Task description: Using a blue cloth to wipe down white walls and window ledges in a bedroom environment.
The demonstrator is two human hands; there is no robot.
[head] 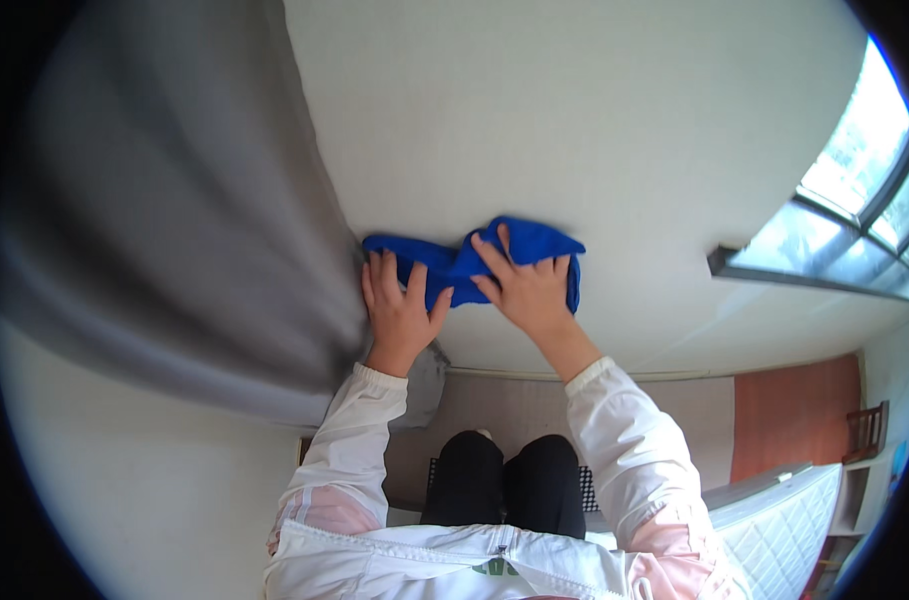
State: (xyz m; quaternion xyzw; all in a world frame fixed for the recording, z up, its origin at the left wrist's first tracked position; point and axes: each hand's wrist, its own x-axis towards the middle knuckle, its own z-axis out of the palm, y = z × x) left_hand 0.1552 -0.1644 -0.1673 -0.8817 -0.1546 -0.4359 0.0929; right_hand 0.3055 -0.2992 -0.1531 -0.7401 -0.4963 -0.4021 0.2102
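A crumpled blue cloth (pixel 454 259) lies spread sideways against a pale wall (pixel 574 135). My left hand (pixel 402 304) presses on its left part with fingers apart, close to the edge of a grey curtain (pixel 221 225). On the right part, my right hand (pixel 533 289) holds the cloth against the wall; a fold bunches up around its fingers. Some of the right fingertips are hidden by the blue fabric. Both arms reach out in white and pink sleeves.
A window (pixel 852 202) with dark frames and a dark sill (pixel 799 277) is at the right. Lower right are a quilted mattress (pixel 777 532), a wooden chair (pixel 867 433) and a reddish-brown floor area (pixel 796 420). My legs (pixel 503 480) in black trousers show below.
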